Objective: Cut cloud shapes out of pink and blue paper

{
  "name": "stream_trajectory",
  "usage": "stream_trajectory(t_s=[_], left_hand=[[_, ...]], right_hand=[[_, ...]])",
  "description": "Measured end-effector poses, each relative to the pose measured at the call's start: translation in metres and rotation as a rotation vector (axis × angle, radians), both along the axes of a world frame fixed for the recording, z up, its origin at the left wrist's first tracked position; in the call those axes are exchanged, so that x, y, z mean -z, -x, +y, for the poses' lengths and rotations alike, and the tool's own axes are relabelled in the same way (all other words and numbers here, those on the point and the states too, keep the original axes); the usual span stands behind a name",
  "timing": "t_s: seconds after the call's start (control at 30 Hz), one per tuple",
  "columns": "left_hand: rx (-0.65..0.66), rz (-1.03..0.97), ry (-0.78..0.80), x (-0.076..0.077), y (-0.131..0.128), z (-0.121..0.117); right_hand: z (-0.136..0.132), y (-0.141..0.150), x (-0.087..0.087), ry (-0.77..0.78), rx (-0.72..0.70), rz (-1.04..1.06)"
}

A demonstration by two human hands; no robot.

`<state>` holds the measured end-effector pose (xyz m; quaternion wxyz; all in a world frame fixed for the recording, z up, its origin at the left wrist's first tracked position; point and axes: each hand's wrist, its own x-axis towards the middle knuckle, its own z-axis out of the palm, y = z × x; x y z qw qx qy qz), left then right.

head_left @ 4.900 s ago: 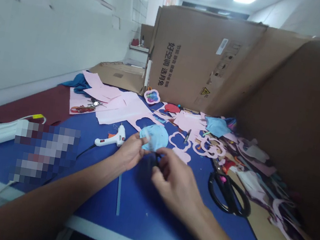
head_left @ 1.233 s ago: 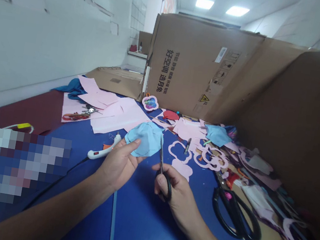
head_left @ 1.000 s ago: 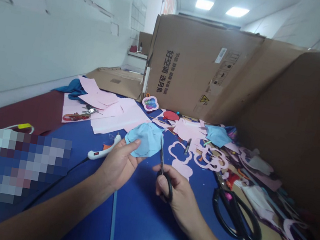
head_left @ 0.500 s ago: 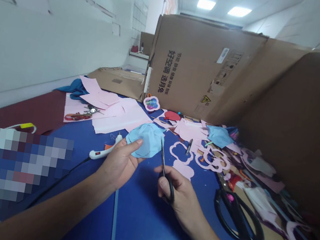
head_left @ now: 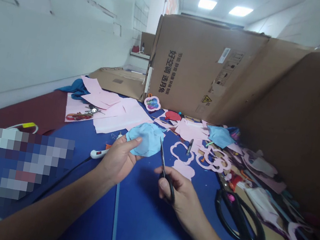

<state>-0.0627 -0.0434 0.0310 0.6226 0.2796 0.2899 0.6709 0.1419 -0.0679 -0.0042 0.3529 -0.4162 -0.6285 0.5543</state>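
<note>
My left hand (head_left: 116, 161) pinches a light blue paper cut-out (head_left: 145, 141) and holds it up above the blue table (head_left: 142, 223). My right hand (head_left: 180, 192) grips small black-handled scissors (head_left: 165, 171), fingers through the loops, blades pointing up at the right edge of the blue paper. The blade tips sit right beside the paper.
A white glue gun (head_left: 102, 151) with black cord lies left of my left hand. Large black scissors (head_left: 238, 219) rest at the right. Pink paper sheets (head_left: 118, 113) and pink cut-out scraps (head_left: 203, 156) lie behind, before a cardboard box wall (head_left: 202, 65). A thin blue strip (head_left: 114, 219) lies near me.
About five seconds ago both hands were low together at the blue paper; since then the left has raised it and the right holds the scissors. Over the last second, almost nothing has moved.
</note>
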Motion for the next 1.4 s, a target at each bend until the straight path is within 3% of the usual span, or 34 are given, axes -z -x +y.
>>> stream_trajectory(t_s=[1.4], left_hand=[[0.084, 0.108, -0.045, -0.001, 0.020, 0.011]], right_hand=[[-0.004, -0.001, -0.004, 0.007, -0.062, 0.004]])
